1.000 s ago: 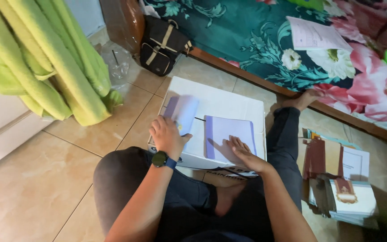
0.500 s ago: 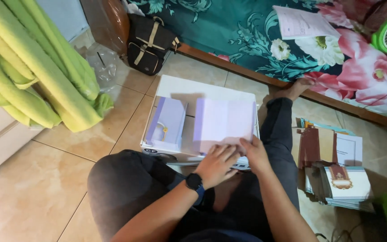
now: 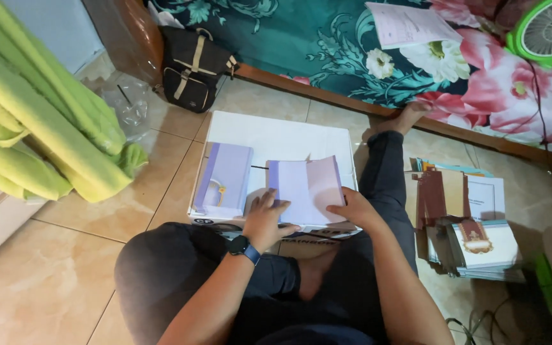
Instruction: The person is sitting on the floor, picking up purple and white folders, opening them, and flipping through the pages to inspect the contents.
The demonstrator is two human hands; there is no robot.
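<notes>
Head view: left hand (image 3: 264, 220) & right hand (image 3: 352, 209), fingers spread flat, press the pale lilac folded paper card (image 3: 306, 190) on the white cardboard box (image 3: 276, 137); prob. light, creasable, best held by edges.

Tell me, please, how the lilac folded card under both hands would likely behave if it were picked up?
The lilac folded card looks thin and flat, so probably light. Its right flap already lifts by itself, so it would likely spring open. Both the left hand and right hand press its lower edge, suggesting it slides easily on the white box.

Beige tiled floor (image 3: 46, 281), floral bedspread (image 3: 327, 51)
</notes>
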